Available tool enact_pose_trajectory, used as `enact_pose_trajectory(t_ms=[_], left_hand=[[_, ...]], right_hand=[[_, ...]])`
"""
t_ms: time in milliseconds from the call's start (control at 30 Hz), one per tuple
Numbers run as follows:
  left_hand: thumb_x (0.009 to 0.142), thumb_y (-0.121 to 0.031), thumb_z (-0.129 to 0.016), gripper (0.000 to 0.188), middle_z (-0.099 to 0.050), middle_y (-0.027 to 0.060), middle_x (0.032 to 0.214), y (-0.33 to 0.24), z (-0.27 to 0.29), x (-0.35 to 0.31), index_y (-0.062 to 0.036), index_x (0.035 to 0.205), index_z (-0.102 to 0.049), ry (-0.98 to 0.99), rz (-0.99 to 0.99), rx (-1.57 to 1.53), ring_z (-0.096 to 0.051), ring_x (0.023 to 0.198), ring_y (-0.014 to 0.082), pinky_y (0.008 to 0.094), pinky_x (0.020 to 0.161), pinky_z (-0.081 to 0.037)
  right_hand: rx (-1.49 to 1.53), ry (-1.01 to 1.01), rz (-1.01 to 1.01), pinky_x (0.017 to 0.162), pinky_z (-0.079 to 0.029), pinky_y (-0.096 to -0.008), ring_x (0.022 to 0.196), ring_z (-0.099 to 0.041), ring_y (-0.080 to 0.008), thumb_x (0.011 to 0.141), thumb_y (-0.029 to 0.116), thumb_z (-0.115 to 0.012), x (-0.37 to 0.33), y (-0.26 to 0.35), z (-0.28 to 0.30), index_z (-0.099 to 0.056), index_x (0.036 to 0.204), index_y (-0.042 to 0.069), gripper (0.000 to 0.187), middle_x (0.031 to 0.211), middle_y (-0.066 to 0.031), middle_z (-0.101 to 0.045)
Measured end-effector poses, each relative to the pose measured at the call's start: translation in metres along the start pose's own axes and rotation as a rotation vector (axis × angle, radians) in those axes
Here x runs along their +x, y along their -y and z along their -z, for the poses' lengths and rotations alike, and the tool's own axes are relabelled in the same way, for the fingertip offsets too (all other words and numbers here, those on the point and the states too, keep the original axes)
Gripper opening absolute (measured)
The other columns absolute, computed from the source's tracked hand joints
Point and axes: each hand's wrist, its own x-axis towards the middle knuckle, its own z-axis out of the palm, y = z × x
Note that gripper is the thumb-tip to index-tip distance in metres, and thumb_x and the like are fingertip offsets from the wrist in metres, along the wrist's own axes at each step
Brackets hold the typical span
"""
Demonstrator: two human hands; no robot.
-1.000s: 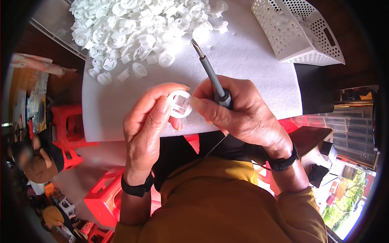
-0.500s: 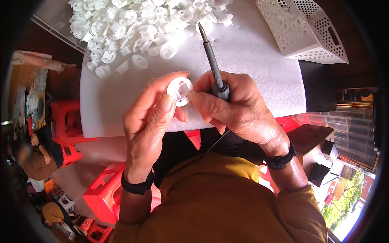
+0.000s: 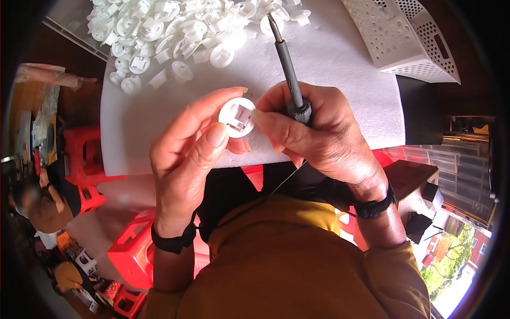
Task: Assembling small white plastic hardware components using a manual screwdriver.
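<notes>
A round white plastic part [image 3: 245,106] with a squarish recess and small slots is held up over the near half of the table. My left hand [image 3: 194,143] pinches it by its left and lower rim, between thumb and fingers. The thumb tip of my right hand [image 3: 313,133] touches the right rim of the part. Gripped in that same right hand is a soldering iron [image 3: 287,64], its grey shaft and pointed metal tip slanting up and away to the left. A thin cord [image 3: 287,177] runs down from below the hand.
Many similar white parts [image 3: 175,29] lie heaped at the far left of the foam-covered table [image 3: 340,58]. A white perforated basket [image 3: 406,66] stands far right. Red stools [image 3: 133,255] are at the left, and another person [image 3: 45,204] sits beyond. Dark bands circle both my wrists.
The white part has turned between my fingers, so its recess and slots lie differently. My left hand has shifted slightly left, and the soldering iron slightly right with its tip higher.
</notes>
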Motion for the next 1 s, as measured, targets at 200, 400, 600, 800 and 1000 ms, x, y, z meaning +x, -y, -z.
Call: enact_pose_trajectory(t_ms=[200, 400, 600, 800, 1000], left_hand=[[0.094, -0.014, -0.049, 0.047, -0.056, 0.0199, 0.121, 0.004, -0.001, -0.001, 0.0080, 0.134, -0.040, -0.007, -0.039, -0.080, -0.058, 0.090, 0.0179, 0.0322, 0.081, -0.048], [0.092, -0.010, -0.057, 0.042, -0.055, 0.0179, 0.125, 0.011, -0.015, -0.002, 0.0064, 0.129, -0.047, -0.147, -0.214, -0.152, -0.053, 0.115, 0.0228, 0.0338, 0.095, -0.043], [0.092, -0.008, -0.057, 0.035, -0.057, 0.0159, 0.120, 0.011, -0.011, -0.005, 0.0063, 0.124, -0.050, -0.162, -0.243, -0.125, -0.055, 0.107, 0.0181, 0.0305, 0.094, -0.043], [0.093, -0.012, -0.052, 0.040, -0.059, 0.0137, 0.110, 0.001, -0.009, -0.007, 0.0081, 0.127, -0.045, -0.105, -0.131, -0.062, -0.060, 0.089, 0.0177, 0.0313, 0.080, -0.048], [0.089, -0.007, -0.055, 0.043, -0.058, 0.0153, 0.116, 0.002, -0.011, -0.009, 0.0081, 0.128, -0.046, -0.161, -0.127, 0.029, -0.059, 0.100, 0.0192, 0.0331, 0.090, -0.046]], right_hand=[[0.072, -0.029, -0.035, 0.046, -0.036, -0.0211, 0.052, -0.044, -0.0032, 0.091, 0.017, -0.063, -0.001, 0.000, -0.003, -0.062, 0.092, -0.001, 0.018, 0.062, 0.0024, -0.052], [0.107, -0.026, -0.067, 0.043, -0.036, -0.0202, 0.050, -0.047, -0.0033, 0.091, 0.018, -0.063, 0.000, -0.001, -0.014, -0.061, 0.091, -0.001, 0.020, 0.061, 0.0003, -0.055], [0.073, -0.080, 0.070, 0.043, -0.036, -0.0193, 0.048, -0.047, -0.0049, 0.090, 0.018, -0.065, 0.003, -0.003, -0.009, -0.059, 0.093, -0.001, 0.020, 0.063, -0.0012, -0.055], [-0.094, -0.062, 0.132, 0.044, -0.037, -0.0187, 0.049, -0.047, -0.0041, 0.088, 0.017, -0.067, 0.000, 0.002, -0.003, -0.060, 0.093, -0.001, 0.020, 0.063, -0.0003, -0.056], [-0.008, 0.025, -0.032, 0.044, -0.037, -0.0180, 0.049, -0.048, -0.0027, 0.085, 0.012, -0.070, -0.008, 0.003, 0.001, -0.064, 0.094, -0.001, 0.017, 0.065, -0.0001, -0.059]])
